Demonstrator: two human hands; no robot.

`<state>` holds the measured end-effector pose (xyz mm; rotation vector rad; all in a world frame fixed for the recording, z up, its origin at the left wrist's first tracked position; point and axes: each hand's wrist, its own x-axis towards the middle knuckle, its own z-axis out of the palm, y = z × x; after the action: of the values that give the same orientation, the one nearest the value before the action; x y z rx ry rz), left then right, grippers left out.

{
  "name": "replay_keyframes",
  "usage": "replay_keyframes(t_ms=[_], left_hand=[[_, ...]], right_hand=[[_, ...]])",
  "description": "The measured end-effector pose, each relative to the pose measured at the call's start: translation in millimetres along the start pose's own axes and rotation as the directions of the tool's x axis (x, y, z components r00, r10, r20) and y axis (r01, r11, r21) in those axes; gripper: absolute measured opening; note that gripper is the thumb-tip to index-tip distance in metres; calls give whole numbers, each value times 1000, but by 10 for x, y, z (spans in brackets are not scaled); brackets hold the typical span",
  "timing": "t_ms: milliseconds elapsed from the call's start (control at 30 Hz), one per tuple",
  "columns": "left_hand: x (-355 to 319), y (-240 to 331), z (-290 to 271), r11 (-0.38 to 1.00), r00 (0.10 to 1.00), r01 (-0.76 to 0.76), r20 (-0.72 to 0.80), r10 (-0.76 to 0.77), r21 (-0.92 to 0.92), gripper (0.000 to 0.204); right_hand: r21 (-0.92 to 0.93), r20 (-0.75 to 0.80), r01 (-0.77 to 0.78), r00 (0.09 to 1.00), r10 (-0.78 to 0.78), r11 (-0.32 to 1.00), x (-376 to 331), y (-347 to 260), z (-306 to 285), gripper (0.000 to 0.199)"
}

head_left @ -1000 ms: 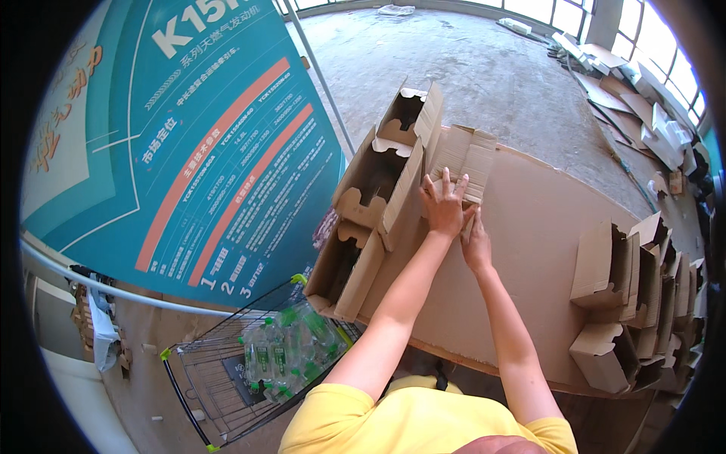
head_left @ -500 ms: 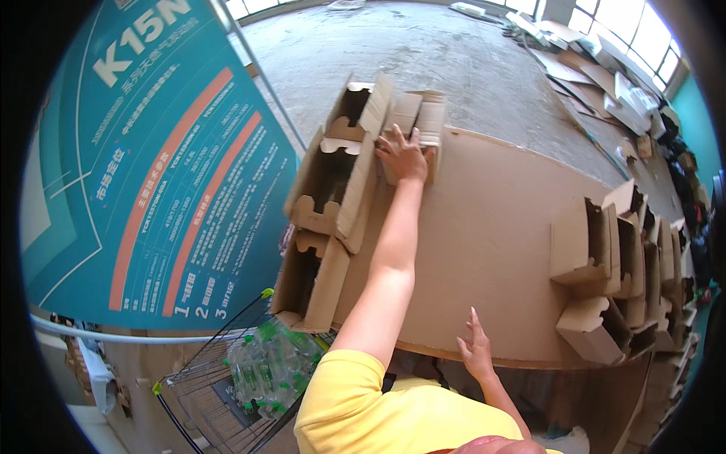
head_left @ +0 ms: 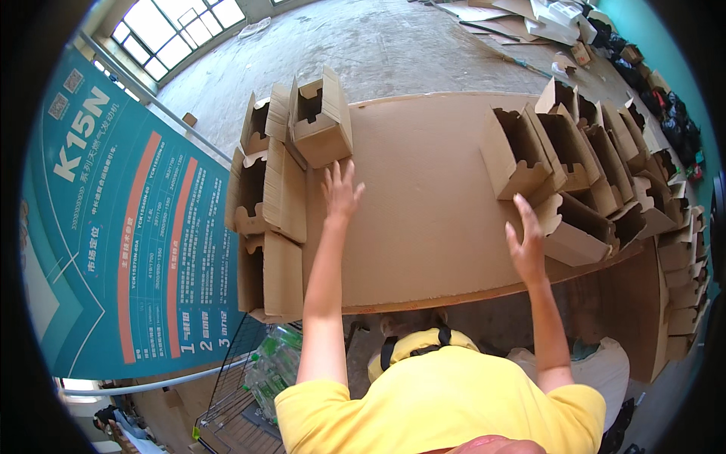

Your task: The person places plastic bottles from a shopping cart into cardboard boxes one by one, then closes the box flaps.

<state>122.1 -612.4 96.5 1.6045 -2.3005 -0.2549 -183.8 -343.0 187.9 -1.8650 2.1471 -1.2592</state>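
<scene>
My left hand [head_left: 342, 195] is open, its spread fingers just short of a brown cardboard box [head_left: 324, 135] with a cut-out front wall. That box stands at the back left of a board-topped table [head_left: 416, 204], its opening facing up. Beside it, more such boxes [head_left: 283, 193] form a row along the table's left edge. My right hand [head_left: 528, 244] has its fingers apart and holds nothing. Its fingertips are close to a box [head_left: 516, 155] at the front of the right-hand group and to a tilted box [head_left: 576, 231]; whether they touch is unclear.
Several more open boxes [head_left: 597, 163] crowd the table's right end. A teal printed banner [head_left: 128, 250] stands to the left. Below it is a wire cart [head_left: 234, 393] with green-capped plastic bottles [head_left: 274, 371]. Flattened cardboard and white scraps [head_left: 529, 19] lie on the far floor.
My left hand has come off the back-left box and drawn nearer; that box now shows its opening. My right hand has moved forward to the right-hand boxes. The view has shifted.
</scene>
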Motion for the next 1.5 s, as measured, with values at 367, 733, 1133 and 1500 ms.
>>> replay_keyframes(t_ms=[367, 733, 1133, 1500], left_hand=[[-2885, 529, -217, 904, 986, 125, -51, -160, -409, 37], [-4192, -249, -431, 710, 657, 548, -298, -692, -442, 18], [-5752, -2766, 290, 321, 236, 922, -343, -909, -218, 44], [-5640, -3181, 1087, 67, 63, 989, -38, -997, -133, 48]], right_hand=[[-472, 146, -25, 983, 106, 881, 1344, 1016, 552, 69], [-410, 279, 161, 959, -45, 898, 1263, 1120, 894, 41], [135, 588, 389, 709, -390, 911, -189, -1180, 903, 21], [-115, 668, 468, 690, -280, 876, -413, -1449, 769, 6]])
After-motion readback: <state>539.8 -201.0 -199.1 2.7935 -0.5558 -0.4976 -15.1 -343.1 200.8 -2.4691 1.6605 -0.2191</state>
